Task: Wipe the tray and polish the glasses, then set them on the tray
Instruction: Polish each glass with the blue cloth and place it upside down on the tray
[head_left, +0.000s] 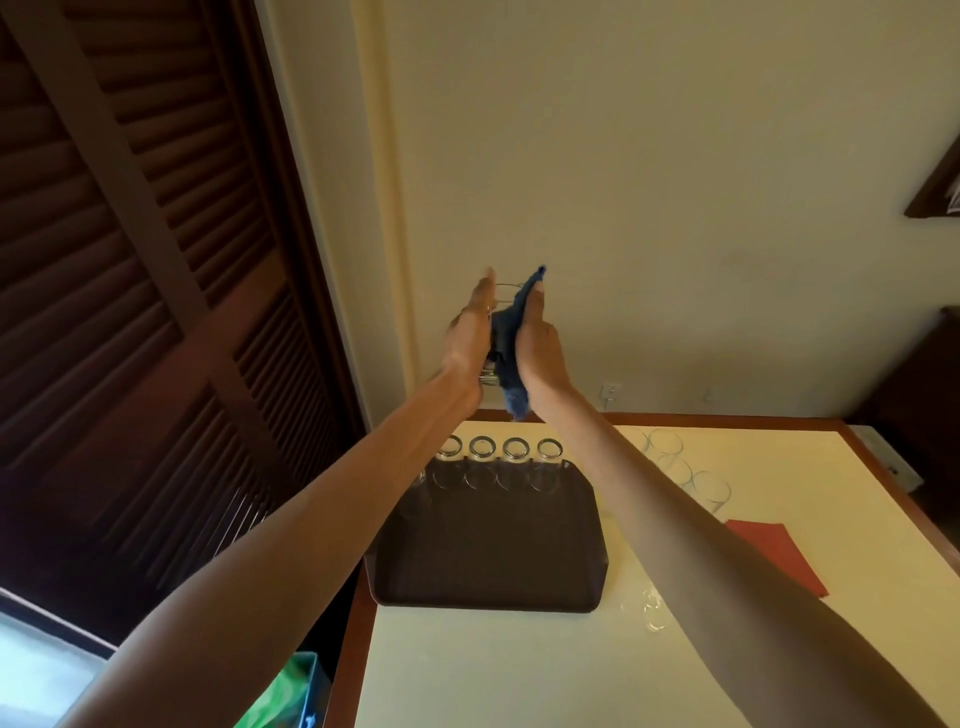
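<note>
Both arms are raised high over the table. My left hand (470, 332) holds a clear glass (503, 294), most of it hidden between my hands. My right hand (537, 348) presses a dark blue cloth (506, 340) against the glass; the cloth's tail hangs below my wrists. Below, a dark brown tray (491, 551) lies on the cream tabletop, with several clear glasses (498, 462) in a row along its far edge. More clear glasses (691, 475) stand on the table to the tray's right, and another (652, 610) sits by the tray's near right corner.
A red napkin (779, 556) lies on the table right of the tray. The table (519, 670) has a wooden border and stands against a cream wall. Dark louvred doors (130, 312) fill the left side. A green and blue box (291, 691) sits low left.
</note>
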